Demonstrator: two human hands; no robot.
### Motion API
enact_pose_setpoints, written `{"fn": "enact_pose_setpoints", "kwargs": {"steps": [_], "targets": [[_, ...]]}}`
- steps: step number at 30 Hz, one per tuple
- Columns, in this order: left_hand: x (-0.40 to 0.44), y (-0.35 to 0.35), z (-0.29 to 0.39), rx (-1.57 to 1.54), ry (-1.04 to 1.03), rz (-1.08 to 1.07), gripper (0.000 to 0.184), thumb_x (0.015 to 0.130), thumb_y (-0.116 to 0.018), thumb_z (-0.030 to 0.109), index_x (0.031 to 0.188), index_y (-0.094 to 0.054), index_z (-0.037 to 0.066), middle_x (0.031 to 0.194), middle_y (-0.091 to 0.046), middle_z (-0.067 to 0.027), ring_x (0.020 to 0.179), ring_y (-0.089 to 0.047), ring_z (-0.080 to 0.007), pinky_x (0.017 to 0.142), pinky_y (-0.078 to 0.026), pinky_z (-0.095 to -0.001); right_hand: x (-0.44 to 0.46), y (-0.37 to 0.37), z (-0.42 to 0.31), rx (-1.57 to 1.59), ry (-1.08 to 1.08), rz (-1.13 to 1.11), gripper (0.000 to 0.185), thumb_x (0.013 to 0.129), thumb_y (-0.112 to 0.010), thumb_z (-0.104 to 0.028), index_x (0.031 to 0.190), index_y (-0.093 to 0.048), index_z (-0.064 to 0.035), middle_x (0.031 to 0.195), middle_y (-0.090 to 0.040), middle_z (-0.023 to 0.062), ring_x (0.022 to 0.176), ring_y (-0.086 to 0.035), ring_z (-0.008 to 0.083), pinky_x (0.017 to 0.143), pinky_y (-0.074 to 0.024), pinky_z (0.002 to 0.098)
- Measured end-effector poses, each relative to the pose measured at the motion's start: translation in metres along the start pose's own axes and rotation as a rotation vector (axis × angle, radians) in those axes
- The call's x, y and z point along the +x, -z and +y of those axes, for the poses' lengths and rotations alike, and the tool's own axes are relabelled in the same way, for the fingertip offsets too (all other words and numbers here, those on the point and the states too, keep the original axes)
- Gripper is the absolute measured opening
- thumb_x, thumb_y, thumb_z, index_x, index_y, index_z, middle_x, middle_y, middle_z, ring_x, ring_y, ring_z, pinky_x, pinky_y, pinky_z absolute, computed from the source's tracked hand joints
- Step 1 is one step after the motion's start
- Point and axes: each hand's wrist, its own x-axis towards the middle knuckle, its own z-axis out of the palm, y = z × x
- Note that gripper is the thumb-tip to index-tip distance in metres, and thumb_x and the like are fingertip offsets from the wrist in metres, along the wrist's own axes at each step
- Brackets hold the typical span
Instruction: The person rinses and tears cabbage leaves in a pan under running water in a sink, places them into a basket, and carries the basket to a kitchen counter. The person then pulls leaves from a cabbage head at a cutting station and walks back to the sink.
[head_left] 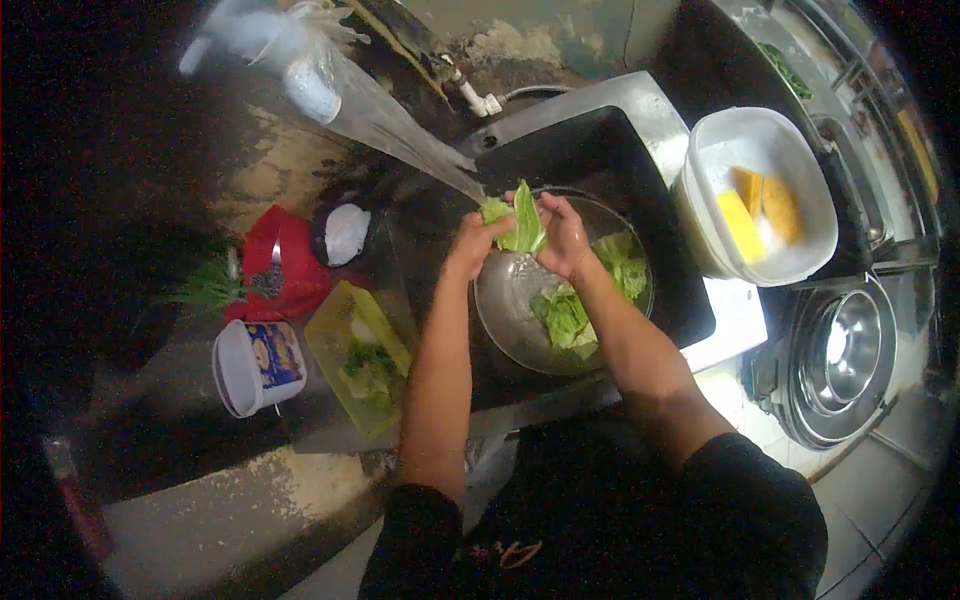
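Observation:
A green lettuce leaf (524, 228) is held between my two hands above a clear round bowl (500, 320) in the sink. My left hand (478, 242) grips the leaf's left side, its fingers closed on it. On the other side, my right hand (565, 238) has its fingers curled against the leaf's edge. More lettuce leaves (565, 318) lie in the bowl, low and to the right, partly behind my right forearm.
The dark sink basin (590, 140) has a pale metal rim. At its right stands a white tub (705, 235) with yellow sponges (740, 228). A yellow-green basket (345, 385) with herbs, a white tub (235, 375) and a red bag (290, 240) are at left. A plastic bag (370, 115) hangs above.

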Motion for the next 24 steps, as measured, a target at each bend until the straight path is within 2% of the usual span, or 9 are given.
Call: {"fn": "enact_pose_setpoints", "kwargs": {"steps": [3,7,10,13,16,19,22,23,24], "targets": [[0.003,-0.004,0.009,0.107,-0.027,0.011,0.035,0.079,-0.062,0.018,0.111,-0.055,0.007,0.101,-0.061,-0.0063,0.087,-0.059,-0.0168,0.075,-0.048,-0.0307,-0.001,0.008,-0.010,-0.177,0.050,0.118,0.041,0.086,-0.041,-0.027,0.114,-0.052,0.0004,0.113,-0.056,0.0156,0.102,-0.055,0.0254,0.092,-0.0416,0.0380],[0.009,-0.018,0.022,-0.161,-0.153,0.118,0.027,0.079,-0.061,0.012,0.104,-0.057,0.004,0.084,-0.061,-0.0033,0.073,-0.058,-0.0115,0.060,-0.046,-0.0238,0.000,0.014,-0.018,-0.397,0.018,0.417,0.026,0.077,-0.058,-0.023,0.094,-0.060,-0.0028,0.086,-0.063,0.0102,0.064,-0.063,0.0185,0.050,-0.0488,0.0274],[0.003,-0.022,0.032,-0.062,-0.247,-0.066,0.027,0.079,-0.058,0.013,0.104,-0.058,0.004,0.081,-0.061,-0.0025,0.073,-0.058,-0.0119,0.060,-0.045,-0.0239,-0.001,0.016,-0.026,-0.650,-0.112,0.370,0.029,0.078,-0.057,-0.027,0.094,-0.061,-0.0037,0.086,-0.062,0.0078,0.070,-0.061,0.0176,0.057,-0.0479,0.0291],[0.014,-0.011,0.027,0.292,-0.169,-0.129,0.024,0.078,-0.057,0.015,0.101,-0.061,0.005,0.079,-0.062,-0.0020,0.071,-0.058,-0.0102,0.061,-0.046,-0.0257,0.005,0.032,-0.024,-1.036,-0.019,0.286,0.029,0.077,-0.056,-0.031,0.090,-0.063,-0.0062,0.086,-0.061,0.0055,0.077,-0.058,0.0178,0.065,-0.0471,0.0315],[0.006,-0.018,0.037,0.699,-0.180,0.059,0.022,0.079,-0.055,0.022,0.089,-0.064,0.005,0.075,-0.064,-0.0076,0.069,-0.060,-0.0165,0.063,-0.047,-0.0310,0.000,0.022,-0.030,-1.161,-0.117,0.291,0.029,0.075,-0.056,-0.033,0.088,-0.064,-0.0088,0.090,-0.060,0.0046,0.084,-0.055,0.0184,0.072,-0.0455,0.0334],[0.013,-0.013,0.022,0.895,-0.297,0.115,0.024,0.077,-0.055,0.027,0.080,-0.065,0.005,0.077,-0.063,-0.0147,0.072,-0.061,-0.0272,0.066,-0.047,-0.0355,0.011,0.028,-0.029,-1.223,-0.108,0.353,0.027,0.074,-0.055,-0.032,0.085,-0.064,-0.0090,0.091,-0.059,0.0060,0.084,-0.054,0.0190,0.070,-0.0453,0.0340],[0.022,-0.006,-0.005,1.015,-0.349,0.397,0.028,0.077,-0.054,0.030,0.081,-0.065,0.005,0.081,-0.061,-0.0181,0.077,-0.059,-0.0353,0.067,-0.046,-0.0381,0.006,0.004,-0.029,-1.363,-0.271,0.414,0.028,0.076,-0.053,-0.033,0.086,-0.063,-0.0083,0.093,-0.058,0.0070,0.084,-0.055,0.0188,0.070,-0.0451,0.0349],[0.027,0.003,-0.011,1.017,-0.246,0.552,0.024,0.076,-0.055,0.026,0.082,-0.066,0.005,0.081,-0.062,-0.0178,0.078,-0.059,-0.0361,0.066,-0.046,-0.0393,0.007,0.006,-0.026,-1.353,-0.224,0.372,0.027,0.076,-0.053,-0.031,0.087,-0.063,-0.0087,0.094,-0.058,0.0073,0.084,-0.055,0.0190,0.071,-0.0450,0.0338],[0.022,0.012,-0.011,0.972,-0.322,0.558,0.023,0.077,-0.055,0.025,0.083,-0.066,0.005,0.080,-0.062,-0.0176,0.076,-0.060,-0.0341,0.065,-0.046,-0.0381,0.010,0.014,-0.022,-1.342,-0.180,0.331,0.027,0.077,-0.052,-0.030,0.088,-0.063,-0.0090,0.095,-0.059,0.0076,0.085,-0.056,0.0192,0.072,-0.0450,0.0327]]}}
